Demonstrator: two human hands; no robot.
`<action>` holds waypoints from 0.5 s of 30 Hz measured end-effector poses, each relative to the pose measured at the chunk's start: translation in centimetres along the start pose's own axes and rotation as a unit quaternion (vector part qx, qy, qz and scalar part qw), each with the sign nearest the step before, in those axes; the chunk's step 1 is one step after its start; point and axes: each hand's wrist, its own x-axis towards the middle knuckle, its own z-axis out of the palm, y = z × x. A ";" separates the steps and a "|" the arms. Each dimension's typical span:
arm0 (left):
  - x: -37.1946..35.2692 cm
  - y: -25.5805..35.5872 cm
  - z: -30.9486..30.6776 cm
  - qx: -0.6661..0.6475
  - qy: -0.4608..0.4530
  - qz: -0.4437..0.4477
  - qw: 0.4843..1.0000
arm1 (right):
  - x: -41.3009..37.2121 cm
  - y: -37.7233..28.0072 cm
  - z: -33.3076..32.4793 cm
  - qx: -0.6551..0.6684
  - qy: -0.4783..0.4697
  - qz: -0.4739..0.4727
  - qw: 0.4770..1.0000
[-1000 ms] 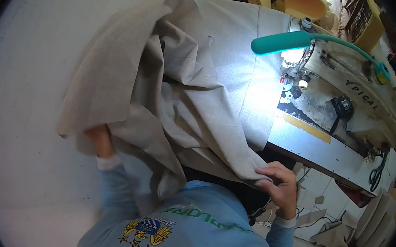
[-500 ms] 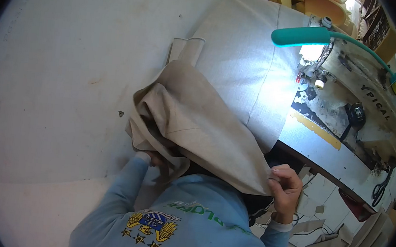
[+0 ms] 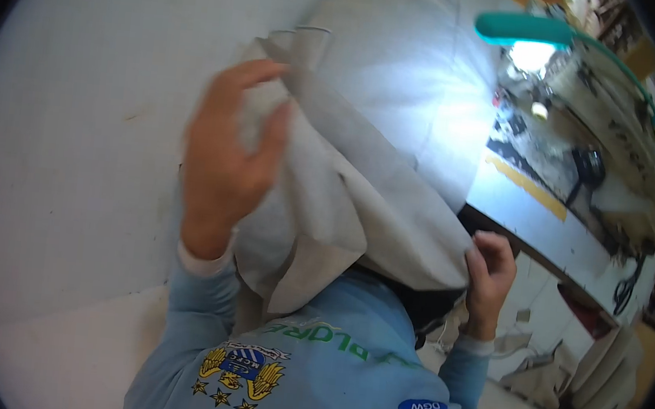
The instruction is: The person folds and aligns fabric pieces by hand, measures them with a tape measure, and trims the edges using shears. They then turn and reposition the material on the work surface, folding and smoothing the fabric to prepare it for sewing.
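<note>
A large piece of beige fabric [image 3: 391,203] lies folded and bunched in front of my body, its far part spread across the table under the light. My right hand [image 3: 490,279] pinches its near right corner between thumb and fingers. Raised over the left folds is my left hand [image 3: 230,156], smeared by motion. Its thumb and fingers are apart, close to the upper left edge of the fabric. Whether the fingertips touch the cloth is hard to make out. A seam runs through the flat part of the fabric.
A sewing machine [image 3: 618,130] stands at the right, with a green lamp [image 3: 525,30] lit above its needle area. Black scissors [image 3: 628,290] lie at the table's right end. A pale work surface [image 3: 94,166] extends left. More fabric [image 3: 602,381] is heaped at lower right.
My left hand has come out from under the fabric and risen up and forward, over the folds. The left folds have shifted and opened out. My right hand keeps the corner, slightly higher in view.
</note>
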 end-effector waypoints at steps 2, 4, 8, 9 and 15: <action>0.0 -0.7 3.8 0.011 -0.120 0.031 0.992 | 0.0 -0.3 0.3 0.015 0.007 0.002 1.000; -0.3 -2.9 7.8 0.045 -0.203 0.048 0.977 | -0.4 -0.8 0.3 0.020 0.014 0.003 1.000; -0.7 -7.4 10.2 0.116 -0.229 0.055 0.965 | -0.9 -0.5 -0.2 0.025 0.048 -0.002 0.999; -0.4 -8.1 9.7 0.100 -0.248 0.041 0.963 | -1.0 -0.1 -0.3 0.033 0.064 0.005 0.997; 1.3 -12.4 6.6 0.109 -0.297 0.053 0.947 | -0.6 1.7 -0.8 0.020 0.136 -0.011 0.991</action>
